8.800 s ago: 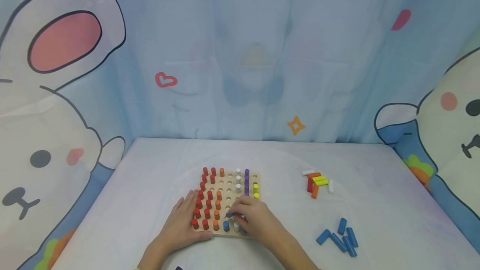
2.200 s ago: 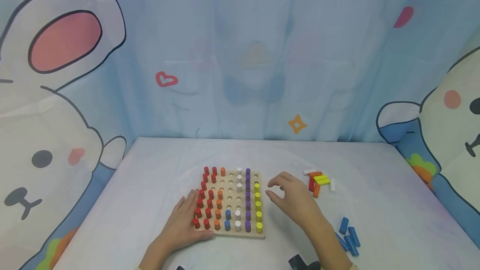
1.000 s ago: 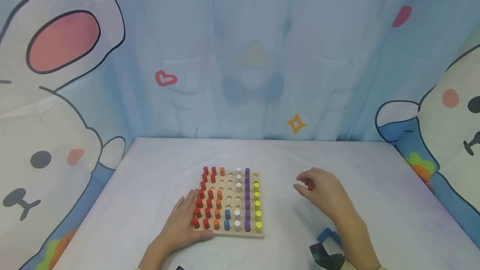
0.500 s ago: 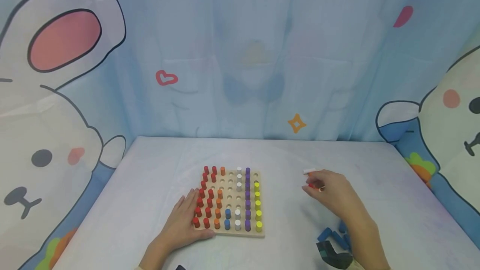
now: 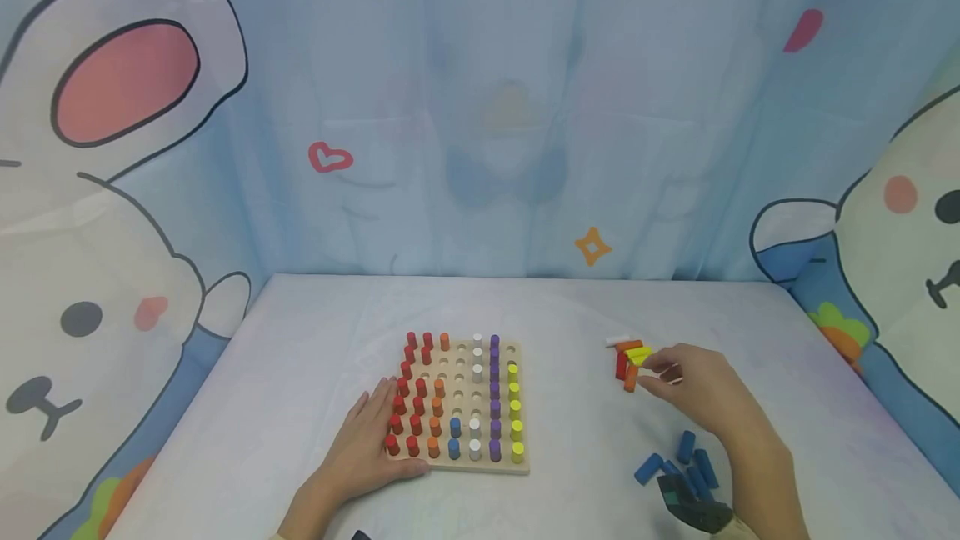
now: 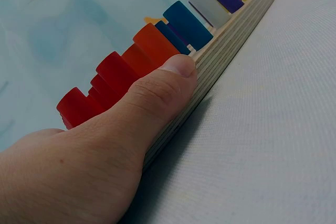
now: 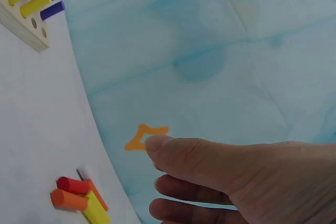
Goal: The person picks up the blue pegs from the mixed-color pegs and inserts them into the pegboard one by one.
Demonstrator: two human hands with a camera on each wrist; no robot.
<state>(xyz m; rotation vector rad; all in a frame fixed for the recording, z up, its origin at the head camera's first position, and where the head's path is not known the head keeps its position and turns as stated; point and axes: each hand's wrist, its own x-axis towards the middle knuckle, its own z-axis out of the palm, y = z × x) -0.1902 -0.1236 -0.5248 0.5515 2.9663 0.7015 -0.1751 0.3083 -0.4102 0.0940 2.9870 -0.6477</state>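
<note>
A wooden pegboard (image 5: 468, 463) stands on the table with columns of red, orange, blue, white, purple and yellow pegs; several holes show bare. My left hand (image 5: 365, 444) rests at its left front corner, fingers straight along the left side, thumb against the front edge. The left wrist view shows that thumb (image 6: 157, 90) touching the edge beside the orange pegs. My right hand (image 5: 693, 382) is at the right side of a small pile of loose pegs, fingertips close to the yellow pegs (image 5: 637, 355). Its fingers are loosely bent, and nothing shows between them in the right wrist view.
The pile also has a red peg (image 5: 621, 365), orange pegs (image 5: 631, 379) and a white peg (image 5: 618, 341). Several blue pegs (image 5: 686, 447) lie nearer, partly behind a dark wrist device (image 5: 693, 507). A patterned curtain (image 5: 510, 107) hangs behind the table.
A second blue peg now stands in the board. My right hand has left the board, gone over to the pile and drawn rightward, uncovering it. My left hand has stayed put.
</note>
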